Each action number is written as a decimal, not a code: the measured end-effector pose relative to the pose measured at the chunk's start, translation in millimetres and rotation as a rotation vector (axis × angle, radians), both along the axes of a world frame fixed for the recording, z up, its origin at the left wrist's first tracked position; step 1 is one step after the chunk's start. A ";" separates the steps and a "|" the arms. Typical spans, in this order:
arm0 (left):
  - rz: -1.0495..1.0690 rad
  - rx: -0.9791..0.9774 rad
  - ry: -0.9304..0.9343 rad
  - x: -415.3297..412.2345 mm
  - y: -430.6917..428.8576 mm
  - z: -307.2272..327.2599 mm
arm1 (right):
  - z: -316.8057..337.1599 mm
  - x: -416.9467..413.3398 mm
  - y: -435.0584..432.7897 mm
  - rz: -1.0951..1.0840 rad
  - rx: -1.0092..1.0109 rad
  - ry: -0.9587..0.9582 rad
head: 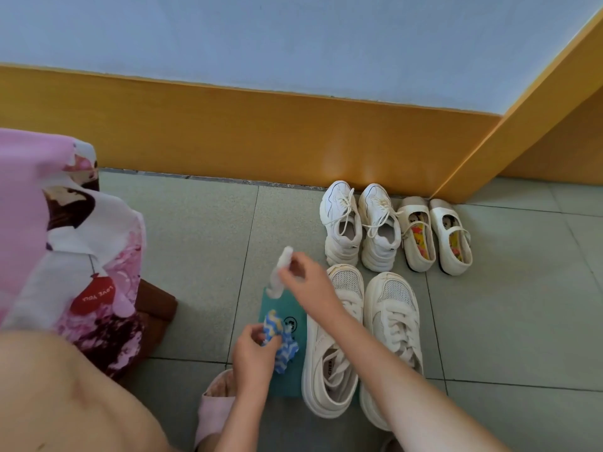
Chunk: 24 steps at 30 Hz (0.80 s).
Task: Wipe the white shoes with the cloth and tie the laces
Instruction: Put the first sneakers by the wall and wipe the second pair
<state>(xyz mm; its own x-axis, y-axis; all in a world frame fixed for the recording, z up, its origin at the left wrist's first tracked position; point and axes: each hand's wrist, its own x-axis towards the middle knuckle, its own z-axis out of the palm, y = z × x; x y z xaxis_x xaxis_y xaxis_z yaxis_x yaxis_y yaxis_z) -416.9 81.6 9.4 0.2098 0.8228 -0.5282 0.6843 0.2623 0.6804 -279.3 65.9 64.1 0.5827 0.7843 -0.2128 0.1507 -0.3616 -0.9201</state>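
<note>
Centrally, near shoes (394,298): one cream laced pair, side by side on the tiled floor (202,256), toes toward the wall. The right forearm crosses above both. Whether the laces are tied cannot be told.

Cloth (284,345): blue, white and yellow wavy print, crumpled, just left of the near shoes, over a teal mat (295,306).

Left hand (253,353): fingers curled, pinching the cloth at its left edge.

Right hand (303,276): fingers curled round a small translucent bottle (279,277), held tilted above the mat's far end.

Far shoes (339,207): white pair beyond the near pair, toes at the orange skirting (261,135), laces loose and splayed.

Flats (452,238): cream strap pair with printed insoles, just right of the far shoes.

Slipper (213,406): pink, at the lower edge, left of the mat.

Fabric (81,243): pink and white print, far left, draped over something brown.
</note>
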 end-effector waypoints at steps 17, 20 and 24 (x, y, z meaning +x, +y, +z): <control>0.076 -0.218 -0.360 82.9 55.6 27.3 | 12.9 138.5 -67.4 -0.029 0.065 0.790; 0.082 -0.227 -0.376 84.0 56.7 24.7 | 16.0 145.3 -59.6 -0.044 0.023 0.784; 0.082 -0.238 -0.371 83.1 56.7 19.6 | 15.7 150.7 -40.9 -0.006 -0.217 0.668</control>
